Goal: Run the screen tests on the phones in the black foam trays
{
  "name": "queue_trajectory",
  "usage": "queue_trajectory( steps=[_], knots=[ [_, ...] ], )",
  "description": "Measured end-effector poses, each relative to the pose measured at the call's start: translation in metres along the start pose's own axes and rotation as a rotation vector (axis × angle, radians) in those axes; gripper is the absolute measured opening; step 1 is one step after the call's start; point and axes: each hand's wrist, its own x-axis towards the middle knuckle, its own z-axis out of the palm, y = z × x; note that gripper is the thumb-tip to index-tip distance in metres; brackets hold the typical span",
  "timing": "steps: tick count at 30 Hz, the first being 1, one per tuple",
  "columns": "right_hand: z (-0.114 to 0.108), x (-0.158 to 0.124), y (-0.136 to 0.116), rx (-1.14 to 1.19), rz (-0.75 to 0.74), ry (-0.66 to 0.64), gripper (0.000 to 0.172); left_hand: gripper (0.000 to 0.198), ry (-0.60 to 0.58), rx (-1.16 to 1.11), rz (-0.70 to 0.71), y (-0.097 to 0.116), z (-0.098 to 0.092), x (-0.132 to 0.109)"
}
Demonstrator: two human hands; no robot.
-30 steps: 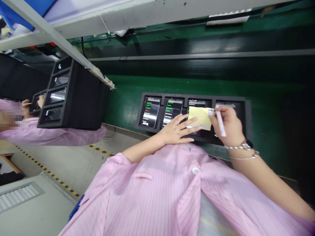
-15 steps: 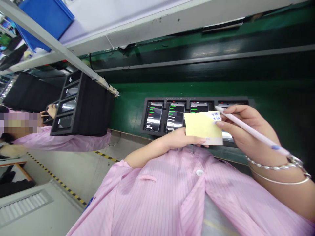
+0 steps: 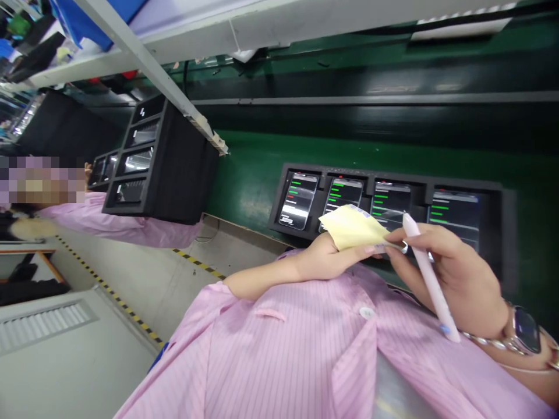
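My left hand [image 3: 327, 259] pinches a pale yellow sticky note [image 3: 351, 227], which is bent and lies over the tray's left phones. My right hand [image 3: 445, 279] grips a white stylus-like pen [image 3: 430, 273] just to the right of the note, its tip pointing up. A black foam tray [image 3: 349, 170] holds several phones, with green bars on their screens. The leftmost phone [image 3: 298, 201] is fully visible. The note and my fingers partly hide the middle phones. A watch [image 3: 524, 331] sits on my right wrist.
The tray rests on a green conveyor belt [image 3: 248, 186]. To the left stands a black foam rack [image 3: 170, 163] holding phones. Beyond it, a co-worker in a pink smock [image 3: 122, 224] works. A white shelf [image 3: 262, 29] runs overhead, with a blue bin [image 3: 91, 14] on it.
My right hand has turned, swinging the pen from lying across the note to pointing upward. The note is now bent and tilted. The whole view has shifted, with the tray further right.
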Motion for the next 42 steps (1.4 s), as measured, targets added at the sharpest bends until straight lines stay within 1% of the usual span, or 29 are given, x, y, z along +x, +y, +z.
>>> queue_trajectory(
  steps=[3, 5, 7, 11, 12, 13, 14, 16, 17, 18, 19, 21, 23, 26, 30, 34, 36, 39, 42],
  knots=[
    [0.019, 0.008, -0.002, -0.027, 0.027, -0.046, 0.032, 0.029, 0.02, 0.104, 0.071, 0.0, -0.018, -0.01],
    [0.033, 0.015, -0.002, -0.069, 0.02, -0.076, 0.027, 0.028, 0.041, 0.093, 0.048, -0.002, -0.03, -0.017],
    [0.048, 0.021, -0.003, -0.092, -0.007, -0.105, 0.021, 0.03, 0.089, 0.014, -0.036, -0.005, -0.042, -0.024],
    [0.081, 0.031, -0.007, -0.052, -0.046, -0.142, 0.017, 0.035, 0.253, -0.202, -0.266, -0.012, -0.066, -0.039],
    [0.089, 0.032, -0.007, -0.029, -0.011, -0.135, 0.017, 0.038, 0.295, -0.252, -0.318, -0.014, -0.072, -0.043],
    [0.098, 0.034, -0.007, -0.01, 0.065, -0.112, 0.017, 0.041, 0.345, -0.296, -0.361, -0.015, -0.079, -0.048],
    [0.107, 0.035, -0.005, 0.001, 0.182, -0.077, 0.017, 0.044, 0.405, -0.328, -0.389, -0.015, -0.086, -0.053],
    [0.125, 0.036, 0.003, 0.004, 0.46, -0.004, 0.022, 0.048, 0.534, -0.348, -0.408, -0.016, -0.101, -0.064],
    [0.134, 0.037, 0.01, -0.003, 0.57, 0.022, 0.025, 0.049, 0.59, -0.341, -0.405, -0.016, -0.108, -0.069],
    [0.143, 0.038, 0.017, -0.017, 0.634, 0.028, 0.028, 0.05, 0.632, -0.326, -0.403, -0.016, -0.115, -0.075],
    [0.152, 0.038, 0.025, -0.048, 0.646, 0.008, 0.029, 0.05, 0.661, -0.31, -0.403, -0.017, -0.121, -0.08],
    [0.167, 0.039, 0.039, -0.148, 0.594, -0.069, 0.026, 0.05, 0.697, -0.283, -0.414, -0.018, -0.132, -0.088],
    [0.179, 0.039, 0.048, -0.254, 0.537, -0.127, 0.021, 0.049, 0.72, -0.268, -0.425, -0.02, -0.14, -0.094],
    [0.189, 0.037, 0.052, -0.331, 0.515, -0.146, 0.017, 0.046, 0.725, -0.266, -0.433, -0.024, -0.149, -0.098],
    [0.189, 0.034, 0.053, -0.389, 0.526, -0.131, 0.017, 0.044, 0.706, -0.249, -0.432, -0.028, -0.159, -0.101],
    [0.185, 0.029, 0.059, -0.453, 0.568, -0.076, 0.03, 0.046, 0.666, -0.233, -0.415, -0.032, -0.167, -0.104],
    [0.184, 0.028, 0.059, -0.482, 0.575, -0.057, 0.036, 0.047, 0.667, -0.228, -0.42, -0.032, -0.169, -0.104],
    [0.185, 0.027, 0.056, -0.519, 0.561, -0.042, 0.038, 0.047, 0.684, -0.222, -0.444, -0.032, -0.171, -0.102],
    [0.189, 0.028, 0.05, -0.538, 0.528, -0.061, 0.041, 0.046, 0.676, -0.222, -0.443, -0.033, -0.171, -0.101]
  ],
)
